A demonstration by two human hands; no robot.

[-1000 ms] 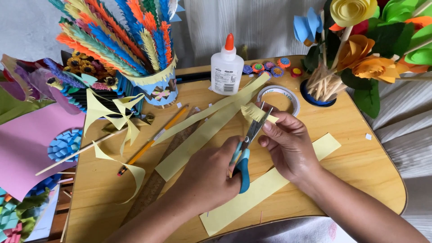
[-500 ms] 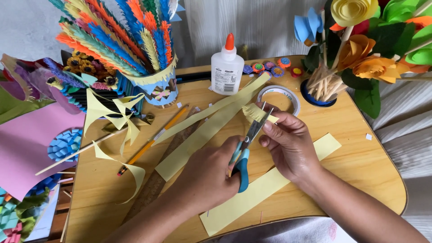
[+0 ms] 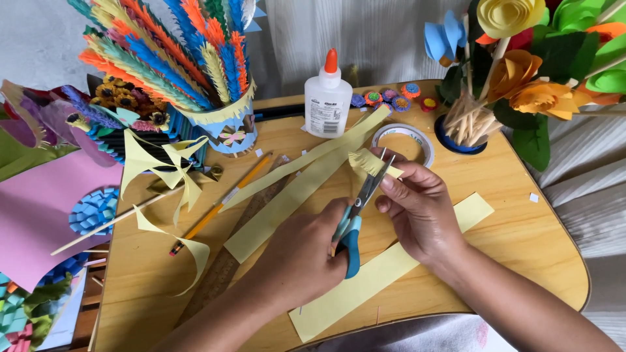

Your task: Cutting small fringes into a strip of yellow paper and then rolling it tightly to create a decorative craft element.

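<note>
— Yellow paper is what both hands are busy with, yes? Where is it exactly?

— Near the middle of the wooden table (image 3: pixel 521 261), a little toward its far edge. The right hand (image 3: pixel 424 208) pinches a fringed yellow paper strip (image 3: pixel 366 161) between thumb and fingertips, holding it up off the table, probably so the blades can reach its edge freely.

— And the left hand?

— The left hand (image 3: pixel 306 251) is closed through the blue handles of the scissors (image 3: pixel 357 212); the blades point up and away, tips at the fringe and only slightly parted.

— What lies under them?

— Long yellow strips (image 3: pixel 300 189) run diagonally across the table, and a wider one (image 3: pixel 385 270) reaches toward the near edge, all within reach of the hands. A pencil (image 3: pixel 218 205) and a wooden ruler (image 3: pixel 228 261) lie just beside the strips, on the left.

— Any containers?

— A decorated paper cup (image 3: pixel 228 127) near the far left corner holds coloured paper feathers, standing upright. A dark blue pot (image 3: pixel 456 140) toward the far right holds wooden sticks, with paper flowers (image 3: pixel 531 91) above it. A white glue bottle (image 3: pixel 328 98), orange cap on, stands at the far edge, and a tape roll (image 3: pixel 404 137) lies flat beside it.
</note>
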